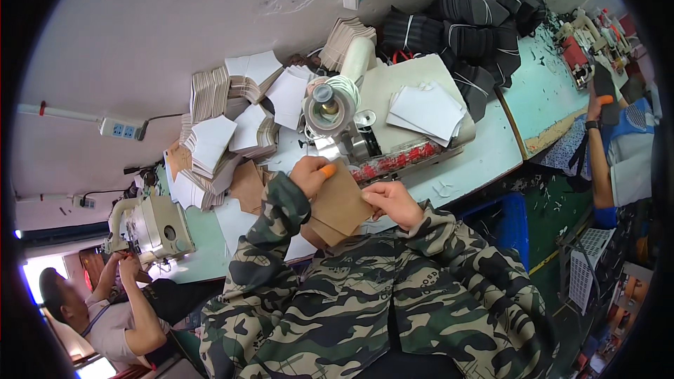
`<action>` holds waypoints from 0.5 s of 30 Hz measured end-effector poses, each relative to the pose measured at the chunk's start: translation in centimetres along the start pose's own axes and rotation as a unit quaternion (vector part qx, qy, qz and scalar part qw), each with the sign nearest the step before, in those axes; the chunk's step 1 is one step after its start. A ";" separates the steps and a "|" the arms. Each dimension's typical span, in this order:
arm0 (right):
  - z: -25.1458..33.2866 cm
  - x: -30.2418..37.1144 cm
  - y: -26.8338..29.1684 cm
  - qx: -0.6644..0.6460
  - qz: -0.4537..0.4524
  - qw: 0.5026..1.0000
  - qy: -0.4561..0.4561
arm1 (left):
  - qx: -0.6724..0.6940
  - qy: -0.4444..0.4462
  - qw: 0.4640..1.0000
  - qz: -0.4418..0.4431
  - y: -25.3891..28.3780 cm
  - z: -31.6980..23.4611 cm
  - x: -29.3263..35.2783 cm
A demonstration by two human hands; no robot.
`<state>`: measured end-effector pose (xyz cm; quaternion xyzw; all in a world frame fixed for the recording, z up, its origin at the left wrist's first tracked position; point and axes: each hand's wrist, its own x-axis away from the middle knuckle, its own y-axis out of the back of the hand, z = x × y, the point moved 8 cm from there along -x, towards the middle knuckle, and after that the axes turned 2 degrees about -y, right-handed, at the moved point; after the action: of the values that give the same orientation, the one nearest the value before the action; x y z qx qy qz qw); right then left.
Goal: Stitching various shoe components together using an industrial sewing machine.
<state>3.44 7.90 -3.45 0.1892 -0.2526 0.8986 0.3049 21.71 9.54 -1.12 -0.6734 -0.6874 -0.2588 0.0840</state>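
Note:
In front of my body I hold a flat tan-brown cut piece (342,200), which looks like board or leather. My left hand (311,175), with an orange cover on one finger, is closed on its upper left edge. The thumb and fingers of my right hand (395,203) pinch its right edge. More brown material shows below the piece, by my jacket. Just beyond my hands stands a pale bench machine (421,70) with a round upright post and a red, worn front strip. White sheets (427,112) lie on its flat top.
Stacks of white and brown cut pieces (210,144) cover the table's left side. Black tied bundles (470,38) are heaped at the back right. A blue bin (512,221) stands right of me. Other people work at machines on the left (105,316) and right (628,144).

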 end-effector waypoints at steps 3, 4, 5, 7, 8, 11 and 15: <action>-0.5 0.0 -0.5 -0.037 0.006 0.999 -0.034 | -0.171 -0.042 0.984 -0.038 1.0 0.0 -1.5; -0.7 0.1 -0.3 -0.066 0.008 0.997 -0.034 | -0.170 -0.042 0.984 -0.039 1.0 -0.1 -1.9; -0.8 0.2 -0.1 -0.094 0.011 0.995 -0.034 | -0.188 -0.037 0.981 -0.013 0.6 -0.2 -2.4; -1.3 0.5 0.2 -0.101 0.016 0.994 -0.042 | -0.193 0.023 0.981 0.027 -0.3 -1.3 -2.7; -1.5 0.6 0.3 -0.110 0.022 0.992 -0.050 | -0.192 0.022 0.981 0.027 -0.1 -0.8 -2.7; -2.2 0.4 -0.1 -0.109 0.028 0.993 -0.047 | -0.188 0.008 0.981 0.054 0.2 -1.1 -2.2; -1.6 0.9 0.1 -0.144 0.007 0.988 -0.045 | -0.218 -0.021 0.976 -0.006 -0.6 -1.6 -3.7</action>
<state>2.40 9.20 -4.31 0.1820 -0.3945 0.8455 0.3104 21.08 5.58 -1.57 -0.6768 -0.6203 -0.3882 -0.0807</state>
